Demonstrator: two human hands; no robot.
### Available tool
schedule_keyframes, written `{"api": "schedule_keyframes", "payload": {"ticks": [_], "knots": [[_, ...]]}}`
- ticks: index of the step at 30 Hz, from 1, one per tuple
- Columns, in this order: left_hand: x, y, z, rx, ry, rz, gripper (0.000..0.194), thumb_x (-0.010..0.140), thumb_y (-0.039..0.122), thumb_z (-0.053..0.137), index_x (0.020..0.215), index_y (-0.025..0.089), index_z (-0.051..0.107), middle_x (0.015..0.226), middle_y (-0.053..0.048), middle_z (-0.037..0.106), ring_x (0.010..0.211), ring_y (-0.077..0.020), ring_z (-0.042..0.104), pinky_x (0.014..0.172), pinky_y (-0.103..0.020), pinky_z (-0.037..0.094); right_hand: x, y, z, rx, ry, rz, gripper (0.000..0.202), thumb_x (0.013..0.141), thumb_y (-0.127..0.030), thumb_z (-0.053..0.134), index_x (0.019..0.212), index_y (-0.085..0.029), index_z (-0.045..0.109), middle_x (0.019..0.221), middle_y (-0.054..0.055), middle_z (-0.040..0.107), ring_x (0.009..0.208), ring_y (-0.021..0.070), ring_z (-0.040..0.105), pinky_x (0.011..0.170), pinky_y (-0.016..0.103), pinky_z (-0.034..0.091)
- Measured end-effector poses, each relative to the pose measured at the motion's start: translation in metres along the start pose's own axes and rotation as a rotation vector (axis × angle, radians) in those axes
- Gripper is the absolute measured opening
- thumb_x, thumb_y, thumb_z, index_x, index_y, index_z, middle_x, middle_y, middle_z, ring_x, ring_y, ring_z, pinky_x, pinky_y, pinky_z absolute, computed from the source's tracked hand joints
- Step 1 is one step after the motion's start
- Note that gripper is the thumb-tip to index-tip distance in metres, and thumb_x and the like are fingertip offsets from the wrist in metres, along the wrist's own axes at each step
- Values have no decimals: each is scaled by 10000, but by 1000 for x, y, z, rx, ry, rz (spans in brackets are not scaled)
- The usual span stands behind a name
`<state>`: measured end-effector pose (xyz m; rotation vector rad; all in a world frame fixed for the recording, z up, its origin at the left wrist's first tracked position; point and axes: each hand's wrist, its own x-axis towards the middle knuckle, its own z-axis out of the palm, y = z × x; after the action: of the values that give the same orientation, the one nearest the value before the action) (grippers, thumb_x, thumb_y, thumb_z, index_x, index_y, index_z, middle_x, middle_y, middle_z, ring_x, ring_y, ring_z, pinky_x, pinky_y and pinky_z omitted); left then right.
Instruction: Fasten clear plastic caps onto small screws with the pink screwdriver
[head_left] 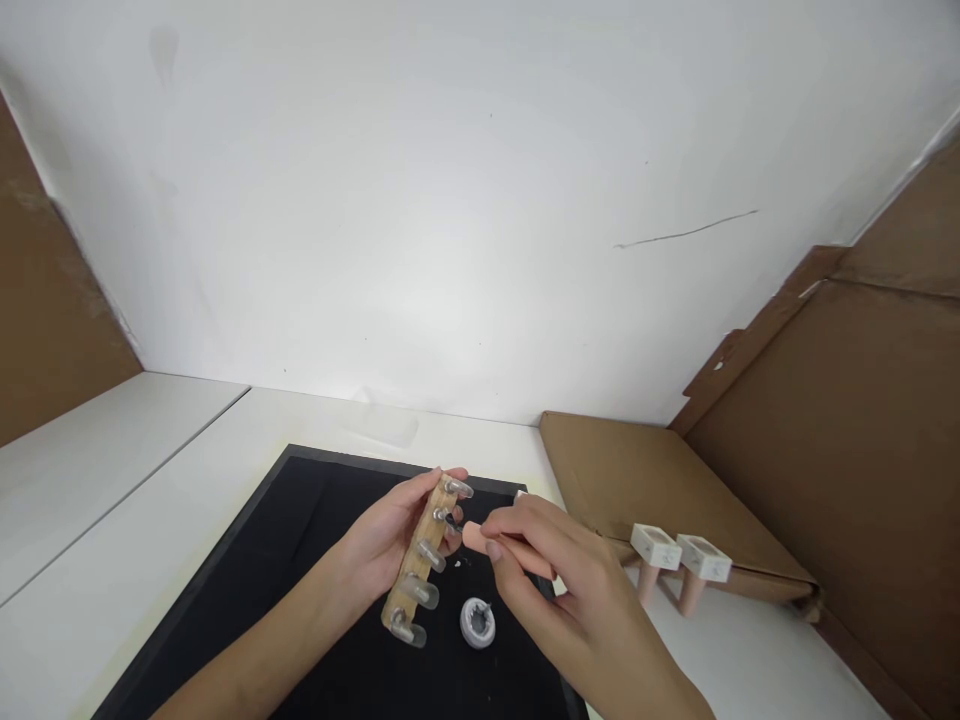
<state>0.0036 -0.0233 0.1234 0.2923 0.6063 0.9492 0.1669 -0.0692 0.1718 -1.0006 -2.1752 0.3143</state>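
My left hand (381, 545) grips a wooden bar (409, 580) from its left side and holds it at a slant. Several clear false nail tips (421, 592) stick out from the bar on small silvery mounts. Between the fingers of my right hand (559, 580) is a peach-coloured nail polish brush (517, 553), held by its cylindrical cap. Its dark bristle end points left and reaches one of the upper nail tips; whether it touches is hard to see. Below the hands, a small round white pot (478, 622) with grey contents rests on the black mat (330, 530).
On the right, two white square bottles (680, 556) stand upside down on peach caps by a flat cardboard box (637, 470). A translucent plastic piece (379, 422) lies behind the mat. A white wall (450, 200) and brown cardboard sides (840, 400) surround the table.
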Motion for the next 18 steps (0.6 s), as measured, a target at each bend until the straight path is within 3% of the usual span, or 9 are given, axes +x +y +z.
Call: {"api": "schedule_keyframes", "payload": {"ticks": [5,15,18], "knots": [[0,-1,2,0,3,-4,198,933,209,480,919,105,647,694,-29,631,499,-93,591,489,-194,469,1,0,0,39,65,18,182,910,-136,438,836,-234,571,663,-23,557,565,122,530,542,233,419],[-1,1,-1,-30,-17,-2,187,927,206,488,897,110,646,706,-24,642,538,-108,606,501,-214,481,0,-1,-1,-26,-43,42,204,888,-121,427,759,-214,554,640,-13,565,535,119,517,467,221,364],[-1,2,0,-42,-25,-17,207,937,199,462,893,109,642,704,-26,649,526,-103,596,490,-212,475,0,-2,-1,-7,-2,47,204,889,-132,427,750,-219,549,629,-16,562,540,123,525,466,217,371]]}}
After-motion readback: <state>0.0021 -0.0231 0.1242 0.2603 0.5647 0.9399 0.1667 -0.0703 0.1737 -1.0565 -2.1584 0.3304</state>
